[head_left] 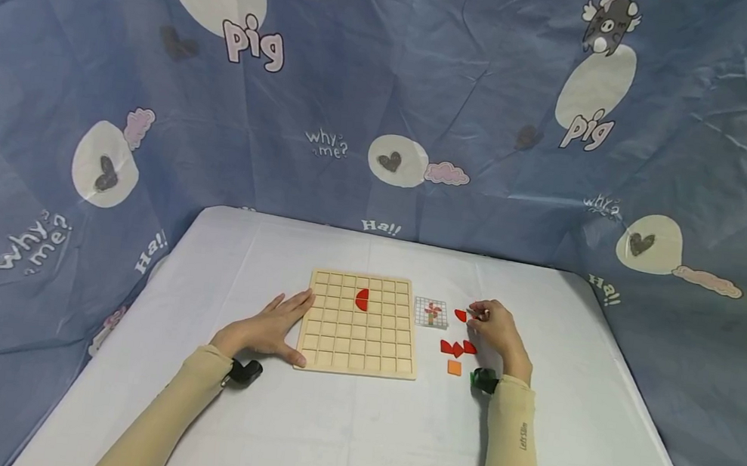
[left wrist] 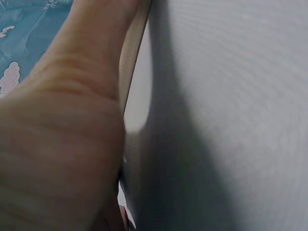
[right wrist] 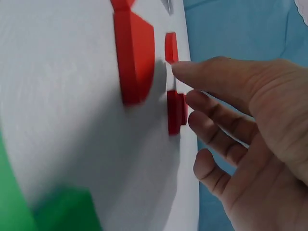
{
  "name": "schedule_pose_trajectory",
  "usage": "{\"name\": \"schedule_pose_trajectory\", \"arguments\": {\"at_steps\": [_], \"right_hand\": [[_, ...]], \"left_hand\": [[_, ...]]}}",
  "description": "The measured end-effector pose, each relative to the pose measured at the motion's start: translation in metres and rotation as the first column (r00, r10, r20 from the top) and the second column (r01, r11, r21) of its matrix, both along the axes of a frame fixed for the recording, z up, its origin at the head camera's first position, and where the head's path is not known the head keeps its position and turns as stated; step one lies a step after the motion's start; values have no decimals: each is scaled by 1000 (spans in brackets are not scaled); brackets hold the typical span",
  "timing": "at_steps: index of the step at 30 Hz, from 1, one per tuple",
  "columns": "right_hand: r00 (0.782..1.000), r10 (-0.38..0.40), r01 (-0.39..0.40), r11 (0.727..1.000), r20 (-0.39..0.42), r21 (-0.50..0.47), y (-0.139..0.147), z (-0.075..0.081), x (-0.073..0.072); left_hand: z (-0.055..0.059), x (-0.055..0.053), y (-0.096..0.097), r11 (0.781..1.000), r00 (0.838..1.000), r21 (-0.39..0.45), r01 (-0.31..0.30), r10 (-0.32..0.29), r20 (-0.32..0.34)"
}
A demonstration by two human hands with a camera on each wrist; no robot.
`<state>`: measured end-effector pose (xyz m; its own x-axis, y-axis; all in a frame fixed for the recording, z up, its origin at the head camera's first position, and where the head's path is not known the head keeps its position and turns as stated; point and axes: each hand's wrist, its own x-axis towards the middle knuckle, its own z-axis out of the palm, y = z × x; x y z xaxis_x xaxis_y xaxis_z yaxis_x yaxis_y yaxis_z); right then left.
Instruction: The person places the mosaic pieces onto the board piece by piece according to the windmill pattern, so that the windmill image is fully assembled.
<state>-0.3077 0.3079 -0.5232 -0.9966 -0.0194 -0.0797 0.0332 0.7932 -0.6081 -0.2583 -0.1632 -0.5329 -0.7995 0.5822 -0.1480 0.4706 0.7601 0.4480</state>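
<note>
Left grip (head_left: 267,332), grid (head_left: 375,347) head view only

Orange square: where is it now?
In the head view, the orange square sits right of the wooden board, just below three clustered red pieces.

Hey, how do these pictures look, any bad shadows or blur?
Head view: fairly even light, board small but readable; left wrist view: left grip looms large, dim and soft, with a dark shadow on the table; right wrist view: a soft shadow spreads below the large red piece, and the green patch at bottom left is blurred.
</note>
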Motion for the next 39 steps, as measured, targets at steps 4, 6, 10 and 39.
{"name": "schedule_pose_trajectory", "arguments": {"at_steps": [4, 6, 10, 39], "right_hand": [[999, 34, -34, 999, -4, 6, -5, -1, -1], [999, 42, -42, 999, -6, 5, -6, -1, -1], [999, 51, -51, 999, -5, 4, -8, -1, -1], [997, -25, 25, 1000, 66, 3, -12, -1, -2]], "left_hand": [[-1, -1, 0, 1000, 1000, 1, 4, -4, -3], [-1, -2, 0, 1000, 1000, 3, 7, -7, -4], [-2, -2, 0, 1000, 1000, 6, 10, -10, -6], [-2, -2, 0, 1000, 1000, 2, 3, -3, 1]]}}
